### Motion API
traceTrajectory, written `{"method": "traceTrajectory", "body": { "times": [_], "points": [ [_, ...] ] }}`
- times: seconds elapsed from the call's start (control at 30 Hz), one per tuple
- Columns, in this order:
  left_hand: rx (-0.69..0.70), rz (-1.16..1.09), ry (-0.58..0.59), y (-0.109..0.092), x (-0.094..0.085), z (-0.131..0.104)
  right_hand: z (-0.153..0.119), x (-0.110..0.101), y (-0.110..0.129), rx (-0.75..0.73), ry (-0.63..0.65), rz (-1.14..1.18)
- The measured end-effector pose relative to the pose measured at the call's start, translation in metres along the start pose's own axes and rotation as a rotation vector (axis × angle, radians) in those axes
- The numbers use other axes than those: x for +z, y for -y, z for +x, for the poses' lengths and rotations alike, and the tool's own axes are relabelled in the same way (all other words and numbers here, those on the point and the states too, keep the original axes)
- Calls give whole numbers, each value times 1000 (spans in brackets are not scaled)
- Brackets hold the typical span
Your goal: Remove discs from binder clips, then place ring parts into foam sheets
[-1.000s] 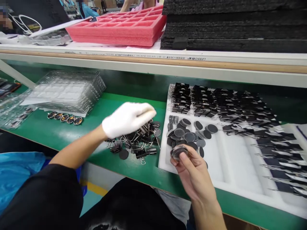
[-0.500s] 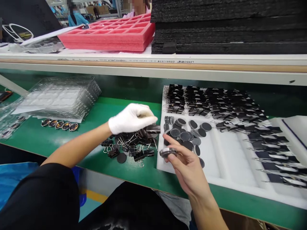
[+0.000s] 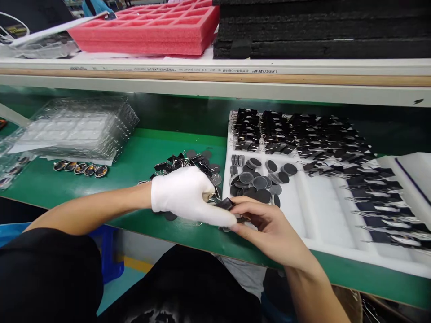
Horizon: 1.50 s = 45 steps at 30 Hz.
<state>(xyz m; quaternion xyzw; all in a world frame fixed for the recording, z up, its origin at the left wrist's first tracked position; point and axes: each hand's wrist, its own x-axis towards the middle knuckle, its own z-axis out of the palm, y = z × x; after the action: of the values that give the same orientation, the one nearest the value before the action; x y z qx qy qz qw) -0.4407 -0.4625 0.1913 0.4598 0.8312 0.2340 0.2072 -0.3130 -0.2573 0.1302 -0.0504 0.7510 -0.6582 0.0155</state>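
Observation:
My left hand, in a white glove, is closed on a black binder clip, with wire handles showing by the fingers. Bare, my right hand pinches a small round piece between thumb and fingers, mostly hidden now. The two hands meet over the bench's front part, and the clip lies against the round piece; whether its jaws are around it I cannot tell. Behind my gloved hand lies a pile of loose binder clips mixed with dark discs. Right of it, grey and black discs lie on a white foam tray.
Rows of clipped pieces fill the tray's back and right side. At left are stacked clear plastic trays and a row of round, shiny-rimmed pieces. A shelf edge crosses above, bearing pink foam and black foam sheets.
My left hand has come down and right with the binder clip, to the round piece in my right hand. The right hand has turned slightly inward. The view has tilted down a little.

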Motion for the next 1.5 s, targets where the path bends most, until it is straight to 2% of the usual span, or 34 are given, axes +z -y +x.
{"method": "traceTrajectory", "body": {
  "times": [0.13, 0.33, 0.5, 0.57, 0.67, 0.77, 1.03, 1.2, 1.3, 1.37, 1.43, 1.5],
  "points": [
    [84, 102, -39, -6, 6, -2, 0, -3, 2, -22, 30, -98],
    [104, 222, -33, -6, 10, -2, -2, -8, 1, -11, 63, -153],
    [35, 61, 67, 0, 8, -3, -1, -18, -7, 12, -126, 9],
    [15, -58, 101, 2, 10, -5, 1, -22, -10, 63, -145, 53],
    [23, -163, 112, 4, 15, -7, 6, -26, -11, 92, -77, 80],
    [42, -171, 109, 3, 20, -8, 8, -28, -7, 92, -18, 40],
    [86, -85, 144, 3, 25, -6, 9, -31, -9, 125, 24, -43],
    [85, 8, 111, 2, 31, -9, 5, -30, -5, 96, 12, -136],
    [128, 116, 139, 2, 20, -7, 1, -29, -3, 94, -26, -125],
    [158, 196, 132, 7, 3, 1, -1, -28, -5, 94, -138, -8],
    [100, 329, 15, 18, -17, 14, -2, -27, -8, 89, -274, 214],
    [-18, 513, -91, 34, -34, 30, -1, -24, -10, 118, -328, 451]
  ]
}}
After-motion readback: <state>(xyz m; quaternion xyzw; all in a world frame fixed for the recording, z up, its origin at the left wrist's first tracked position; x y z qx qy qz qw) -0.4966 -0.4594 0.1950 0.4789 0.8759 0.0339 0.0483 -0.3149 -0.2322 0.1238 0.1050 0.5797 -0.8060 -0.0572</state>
